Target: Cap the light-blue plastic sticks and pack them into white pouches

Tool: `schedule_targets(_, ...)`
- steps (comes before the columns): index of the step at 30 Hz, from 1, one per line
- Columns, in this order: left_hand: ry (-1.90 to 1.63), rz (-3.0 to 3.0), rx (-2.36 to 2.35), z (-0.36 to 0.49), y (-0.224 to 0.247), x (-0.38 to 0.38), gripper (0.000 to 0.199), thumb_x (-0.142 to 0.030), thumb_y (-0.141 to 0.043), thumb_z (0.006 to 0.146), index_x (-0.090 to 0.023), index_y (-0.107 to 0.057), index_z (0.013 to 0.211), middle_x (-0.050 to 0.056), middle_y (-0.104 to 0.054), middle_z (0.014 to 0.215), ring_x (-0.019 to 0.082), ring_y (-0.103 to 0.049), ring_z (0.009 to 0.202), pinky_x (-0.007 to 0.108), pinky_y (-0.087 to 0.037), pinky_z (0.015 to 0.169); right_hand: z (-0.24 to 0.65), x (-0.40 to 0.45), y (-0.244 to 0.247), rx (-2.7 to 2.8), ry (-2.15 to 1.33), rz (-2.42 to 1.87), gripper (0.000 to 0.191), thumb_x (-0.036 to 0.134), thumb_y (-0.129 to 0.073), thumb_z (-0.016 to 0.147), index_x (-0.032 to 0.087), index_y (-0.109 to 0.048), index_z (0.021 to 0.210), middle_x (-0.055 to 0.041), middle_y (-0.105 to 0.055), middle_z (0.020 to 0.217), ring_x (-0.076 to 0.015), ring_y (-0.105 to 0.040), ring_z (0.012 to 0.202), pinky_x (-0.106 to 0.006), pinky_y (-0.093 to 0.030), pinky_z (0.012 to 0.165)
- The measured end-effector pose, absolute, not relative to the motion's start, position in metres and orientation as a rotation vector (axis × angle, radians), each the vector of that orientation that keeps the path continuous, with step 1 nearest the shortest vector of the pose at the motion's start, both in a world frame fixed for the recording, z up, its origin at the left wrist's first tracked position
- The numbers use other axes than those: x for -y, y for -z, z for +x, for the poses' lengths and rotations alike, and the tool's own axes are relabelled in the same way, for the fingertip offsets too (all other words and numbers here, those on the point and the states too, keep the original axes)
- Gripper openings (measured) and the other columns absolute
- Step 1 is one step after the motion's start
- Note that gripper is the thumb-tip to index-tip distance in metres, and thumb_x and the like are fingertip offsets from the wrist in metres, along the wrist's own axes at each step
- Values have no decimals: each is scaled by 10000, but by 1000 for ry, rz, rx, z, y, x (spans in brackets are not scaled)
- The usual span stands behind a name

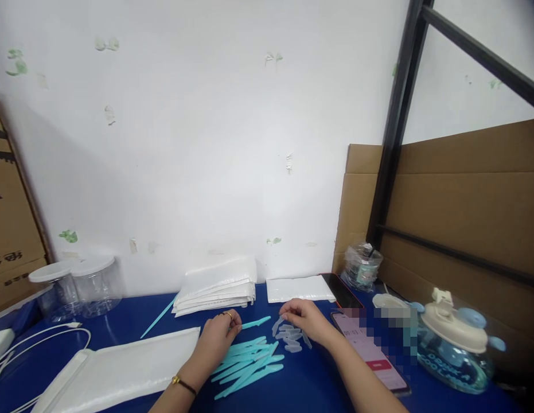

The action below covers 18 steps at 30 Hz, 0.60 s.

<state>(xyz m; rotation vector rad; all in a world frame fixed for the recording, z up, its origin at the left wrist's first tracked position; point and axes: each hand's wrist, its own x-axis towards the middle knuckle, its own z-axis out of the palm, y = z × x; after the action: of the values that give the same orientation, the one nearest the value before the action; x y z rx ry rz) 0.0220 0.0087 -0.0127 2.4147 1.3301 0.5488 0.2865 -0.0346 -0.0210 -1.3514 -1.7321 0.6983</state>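
My left hand (222, 334) is closed around a teal eyebrow razor (255, 323), whose slim end points right. Below it lies a loose pile of similar teal razors (249, 367) on the blue tabletop (312, 390). My right hand (304, 316) pinches a small translucent plastic cap (277, 325) between thumb and fingertips. Several more translucent caps (290, 338) are scattered just below those fingers. The razor and the pinched cap are apart. At the lower left, a white padded mailer (129, 367) lies flat beside my left forearm.
Stacked white mailers (219, 287) and another white packet (299, 289) lie by the wall. One teal razor (158, 315) rests left of the stack. Right are a phone (370, 355), a dark phone (342, 289) and a water jug (453, 344). Clear jars (97, 289) and white cables stand left.
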Motion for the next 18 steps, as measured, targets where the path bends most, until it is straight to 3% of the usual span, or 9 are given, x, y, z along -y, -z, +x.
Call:
schedule_targets(8, -557, 2404, -1326, 20, 7, -8, 89, -222, -483, 825, -227, -571, 812, -25, -625, 779, 142, -567, 770, 220, -324, 667, 277, 38, 19, 1639, -777, -1247, 242, 391, -624, 764, 176, -671, 866, -25, -664, 725, -151, -598, 643, -269, -479, 619)
schedule_targets(18, -628, 2390, -1263, 28, 4, -1, 91, -255, -494, 829, -228, -578, 805, -28, -628, 764, 141, -559, 736, 224, -318, 661, 260, 35, 24, 1674, -767, -1215, 204, 341, -623, 778, 171, -690, 868, -26, -671, 685, -149, -614, 618, -263, -466, 581)
